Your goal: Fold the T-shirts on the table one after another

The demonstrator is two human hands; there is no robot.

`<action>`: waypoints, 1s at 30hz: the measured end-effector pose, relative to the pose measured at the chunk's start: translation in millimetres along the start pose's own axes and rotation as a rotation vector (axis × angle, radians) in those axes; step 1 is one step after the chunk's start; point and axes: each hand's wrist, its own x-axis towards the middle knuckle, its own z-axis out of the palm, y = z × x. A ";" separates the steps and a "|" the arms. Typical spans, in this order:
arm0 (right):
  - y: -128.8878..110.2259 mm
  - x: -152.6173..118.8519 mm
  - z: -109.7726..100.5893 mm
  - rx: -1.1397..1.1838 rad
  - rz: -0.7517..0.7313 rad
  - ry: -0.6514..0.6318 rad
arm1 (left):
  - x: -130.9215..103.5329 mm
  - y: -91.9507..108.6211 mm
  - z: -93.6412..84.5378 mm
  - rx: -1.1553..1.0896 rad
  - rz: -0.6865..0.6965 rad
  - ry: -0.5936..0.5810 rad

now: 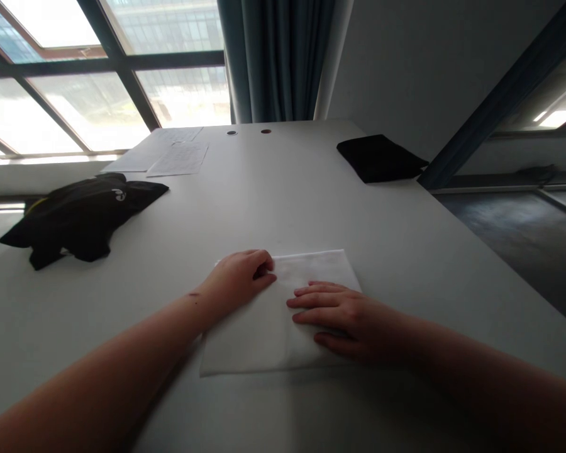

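A flat white rectangular piece, which looks like folded cloth [259, 340], lies on the white table [273, 201] in front of me. My right hand [334, 314] rests flat on its right half with the fingers spread. Across its upper left part lies my left hand [243, 274], its fingers curled and the thumb near the fingertips. Whether the left fingers pinch any of the cloth is too small to tell. The cloth's top left corner is mostly hidden by the left hand and wrist.
A crumpled black cloth item [85, 217] lies at the left, and a folded black one [380, 158] at the far right edge. Printed papers [179, 158] lie at the back left, near the windows. Two round holes show in the table's far end.
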 end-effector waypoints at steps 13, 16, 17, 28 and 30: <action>-2.5 2.3 -1.8 -0.015 0.006 -0.012 | -2.8 18.5 7.2 0.176 -0.027 0.061; -2.6 1.9 -1.7 -0.007 0.020 -0.008 | -1.4 18.6 7.1 0.163 -0.049 0.062; -2.6 1.8 -1.6 -0.003 0.020 -0.007 | -0.9 17.8 6.7 0.157 -0.048 0.057; -2.8 -0.1 -2.7 -0.015 0.043 -0.046 | 0.8 -6.5 1.4 -0.038 0.071 0.061; -2.6 -0.1 -2.8 -0.010 0.040 -0.042 | 0.0 -5.7 2.0 -0.029 0.080 0.068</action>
